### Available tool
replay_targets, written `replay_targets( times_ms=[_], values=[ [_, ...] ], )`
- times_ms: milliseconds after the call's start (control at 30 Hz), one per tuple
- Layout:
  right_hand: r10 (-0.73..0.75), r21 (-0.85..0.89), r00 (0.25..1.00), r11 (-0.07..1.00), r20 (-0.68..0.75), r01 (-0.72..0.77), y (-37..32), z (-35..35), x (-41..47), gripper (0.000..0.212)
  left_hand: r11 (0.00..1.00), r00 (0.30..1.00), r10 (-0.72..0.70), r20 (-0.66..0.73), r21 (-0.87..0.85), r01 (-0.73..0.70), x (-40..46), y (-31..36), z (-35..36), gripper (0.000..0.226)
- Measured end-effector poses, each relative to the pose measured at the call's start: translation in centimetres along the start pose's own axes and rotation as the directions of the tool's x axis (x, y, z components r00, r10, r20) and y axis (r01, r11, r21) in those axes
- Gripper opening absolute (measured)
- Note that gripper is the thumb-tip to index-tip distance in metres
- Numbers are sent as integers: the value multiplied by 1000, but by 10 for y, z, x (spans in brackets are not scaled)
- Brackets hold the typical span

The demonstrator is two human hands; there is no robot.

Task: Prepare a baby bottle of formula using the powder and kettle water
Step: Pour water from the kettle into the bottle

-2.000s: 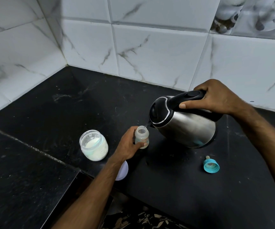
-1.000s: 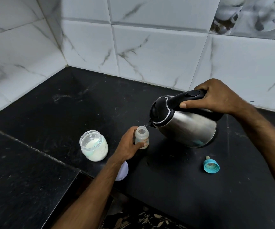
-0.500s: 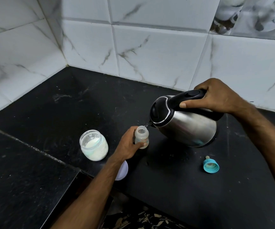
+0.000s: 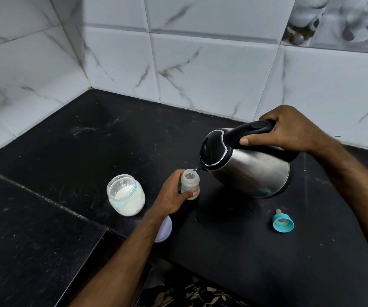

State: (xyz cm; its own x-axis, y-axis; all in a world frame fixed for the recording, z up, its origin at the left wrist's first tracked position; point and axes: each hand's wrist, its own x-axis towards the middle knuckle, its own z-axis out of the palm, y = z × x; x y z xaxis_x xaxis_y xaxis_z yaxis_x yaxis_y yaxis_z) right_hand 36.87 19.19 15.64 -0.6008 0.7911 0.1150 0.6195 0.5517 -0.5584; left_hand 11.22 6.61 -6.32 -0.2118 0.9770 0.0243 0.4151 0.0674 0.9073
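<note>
Gripping kettle (image 4: 248, 167) handle: right hand (image 4: 289, 129) | left hand (image 4: 172, 196) clasps bottle (image 4: 190, 181) under spout

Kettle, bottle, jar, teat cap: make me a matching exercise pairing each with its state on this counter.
Things:
1. kettle
2. bottle
3. jar
4. teat cap

States:
A. lies alone on the counter, touched by no hand
B. open, part full of white powder
C. tilted by the right hand, spout over an open neck
D. upright, gripped by the left hand

Pairs: 1-C, 2-D, 3-B, 4-A
</note>
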Motion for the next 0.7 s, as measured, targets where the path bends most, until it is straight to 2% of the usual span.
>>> replay_targets(
  times_ms=[700],
  values=[
    [-26,-13,1000,1000,-3,26,2,0,2,82,1000,1000,12,0,-10,-12,-1,1,-1,58]
  ],
)
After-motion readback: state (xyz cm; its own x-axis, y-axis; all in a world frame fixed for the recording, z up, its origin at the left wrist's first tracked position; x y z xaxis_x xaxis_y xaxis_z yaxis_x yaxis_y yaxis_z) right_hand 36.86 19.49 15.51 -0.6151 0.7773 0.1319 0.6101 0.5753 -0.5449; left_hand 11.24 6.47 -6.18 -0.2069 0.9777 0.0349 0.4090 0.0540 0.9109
